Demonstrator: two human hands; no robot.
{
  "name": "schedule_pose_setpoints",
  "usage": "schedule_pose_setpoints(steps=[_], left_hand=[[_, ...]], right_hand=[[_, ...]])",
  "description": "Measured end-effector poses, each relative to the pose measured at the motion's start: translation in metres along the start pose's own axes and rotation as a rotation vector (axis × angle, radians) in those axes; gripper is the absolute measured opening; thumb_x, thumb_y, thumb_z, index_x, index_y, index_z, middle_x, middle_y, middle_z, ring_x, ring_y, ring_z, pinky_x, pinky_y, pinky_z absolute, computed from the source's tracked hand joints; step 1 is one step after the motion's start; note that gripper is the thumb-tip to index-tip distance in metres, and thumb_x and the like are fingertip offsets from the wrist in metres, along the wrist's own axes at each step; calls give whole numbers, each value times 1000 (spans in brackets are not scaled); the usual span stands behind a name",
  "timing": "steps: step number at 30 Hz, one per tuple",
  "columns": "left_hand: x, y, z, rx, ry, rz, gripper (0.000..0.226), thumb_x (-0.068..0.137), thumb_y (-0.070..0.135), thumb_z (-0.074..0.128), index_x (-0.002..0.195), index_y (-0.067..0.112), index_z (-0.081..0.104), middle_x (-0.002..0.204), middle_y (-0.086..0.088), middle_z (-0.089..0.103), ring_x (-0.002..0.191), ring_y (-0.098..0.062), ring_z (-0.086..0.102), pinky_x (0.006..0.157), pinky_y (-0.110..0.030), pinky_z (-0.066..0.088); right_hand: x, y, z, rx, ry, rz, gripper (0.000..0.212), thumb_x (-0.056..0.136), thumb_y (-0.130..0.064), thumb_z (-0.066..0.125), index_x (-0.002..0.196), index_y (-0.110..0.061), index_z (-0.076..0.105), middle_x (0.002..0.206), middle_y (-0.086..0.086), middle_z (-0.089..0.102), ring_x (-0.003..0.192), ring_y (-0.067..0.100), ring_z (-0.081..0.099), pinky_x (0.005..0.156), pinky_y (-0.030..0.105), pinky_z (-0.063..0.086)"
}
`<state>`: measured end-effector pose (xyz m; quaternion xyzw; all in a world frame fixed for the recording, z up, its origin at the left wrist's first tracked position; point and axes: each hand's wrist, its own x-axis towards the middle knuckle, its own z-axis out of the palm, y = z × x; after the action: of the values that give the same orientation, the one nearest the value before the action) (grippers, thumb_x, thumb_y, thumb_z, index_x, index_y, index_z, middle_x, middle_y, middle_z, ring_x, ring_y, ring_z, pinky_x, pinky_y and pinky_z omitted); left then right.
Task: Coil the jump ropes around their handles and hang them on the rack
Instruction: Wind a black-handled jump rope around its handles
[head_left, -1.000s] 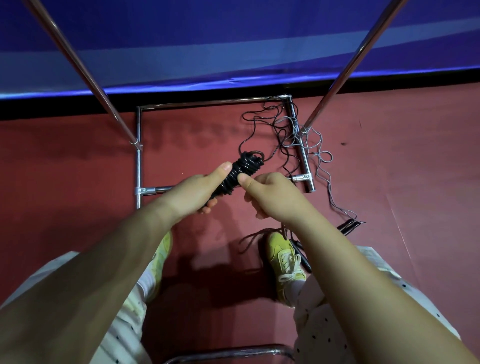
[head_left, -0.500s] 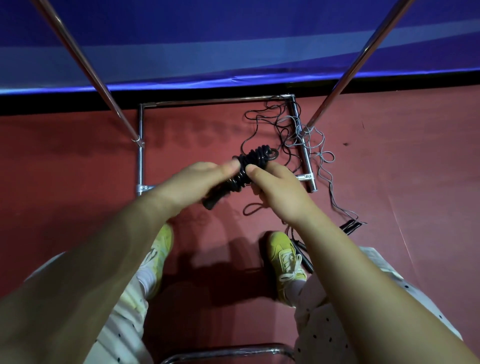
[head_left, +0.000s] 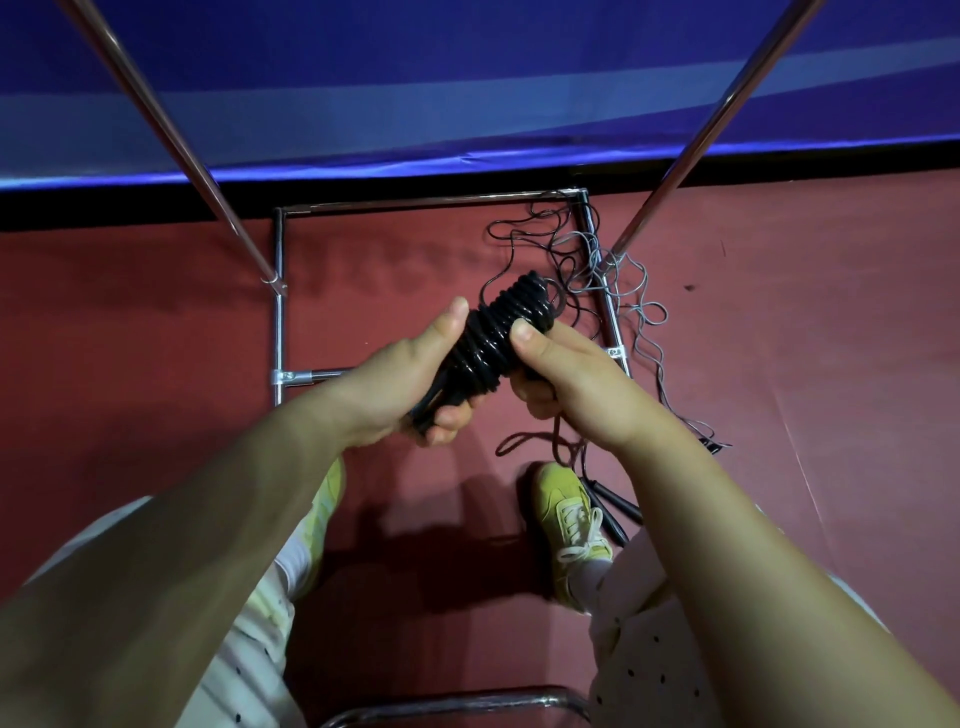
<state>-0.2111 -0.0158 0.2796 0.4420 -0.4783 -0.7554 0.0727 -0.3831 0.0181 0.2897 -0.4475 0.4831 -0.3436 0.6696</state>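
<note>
A red floor (head_left: 156, 364) fills most of the view, with a blue wall (head_left: 467, 78) along its far edge. The chrome rack (head_left: 278, 332) stands on the floor: a rectangular base frame with two slanted poles rising toward the upper corners. Loose black and grey jump ropes (head_left: 597, 270) lie tangled over the right side of the base, trailing down to a pair of black handles (head_left: 613, 506) on the floor beside the right yellow shoe (head_left: 569, 514).

Above the base frame, both hands hold a black jump rope bundle (head_left: 493, 338), its cord wound in tight turns around the handles and tilted up toward the right. The left hand (head_left: 395, 389) has its grip curled round the lower end of the bundle, thumb laid along the coils and fingers underneath. The right hand (head_left: 566, 379) pinches the coils from the right side, thumb tip pressed on the wound cord and fingers curled below. A loose tail of cord (head_left: 524, 441) hangs under the right hand toward the floor.
</note>
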Motion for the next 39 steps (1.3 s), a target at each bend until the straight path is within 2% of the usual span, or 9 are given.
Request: schedule_pose_setpoints(steps=[9,14,17,19,22,25,31,36,39], left_hand=[[5,-7,-7,385,307,207,79,67,80,22,76,11,59,46,4,52,46,-15,50,56,-28,42],[0,-5,-13,270,138,116,73,64,81,27,77,16,58,48,3,51,47,-16,48,52,-25,40],[-5,-5,-15,237,30,121,62,72,76,31,73,21,59,48,3,47,46,-15,42,50,-23,37],[-5,-6,-16,220,28,148,61,73,75,32,72,22,61,47,3,45,46,-16,41,51,-27,36],[-3,-5,-14,160,79,175,72,66,78,32,80,11,56,47,4,46,45,-15,42,49,-24,37],[0,-5,-11,130,150,203,71,71,77,32,79,9,52,47,3,46,43,-13,43,48,-22,38],[11,-9,-14,473,475,243,72,72,74,32,81,7,56,54,6,52,51,-14,50,63,-41,46],[11,-12,-20,323,303,279,37,76,66,43,104,46,56,63,13,59,62,-6,55,66,-31,47],[10,-13,-19,338,237,313,21,82,51,47,103,49,53,84,22,65,73,2,59,70,-23,47]], right_hand=[[3,1,-1,-360,119,21,29,102,-27,43,76,-14,47,64,-6,49,44,3,36,45,15,31],[1,-6,-9,-457,113,-62,22,94,-25,60,72,-27,57,58,-17,58,53,-4,51,57,11,39],[0,-5,-21,-407,29,-68,19,79,-26,72,95,-17,67,92,3,72,87,19,67,87,40,53],[-1,-4,-21,-360,2,-100,22,79,-23,70,99,-14,67,97,5,71,92,19,66,93,42,52],[1,-3,-12,-283,43,-134,1,87,-19,63,88,-20,63,68,-13,64,64,2,57,67,25,48],[5,1,-5,-286,160,-109,21,85,-34,57,69,-21,51,49,-12,46,43,2,35,54,24,34],[8,15,9,-465,301,69,49,99,-42,45,59,-14,53,39,-9,43,37,4,36,44,19,31],[6,12,11,-363,250,117,54,100,-44,38,59,-12,52,36,-10,41,34,2,34,41,14,28],[1,6,13,-317,191,185,57,100,-46,32,64,-8,54,36,-9,41,33,3,34,38,10,26]])
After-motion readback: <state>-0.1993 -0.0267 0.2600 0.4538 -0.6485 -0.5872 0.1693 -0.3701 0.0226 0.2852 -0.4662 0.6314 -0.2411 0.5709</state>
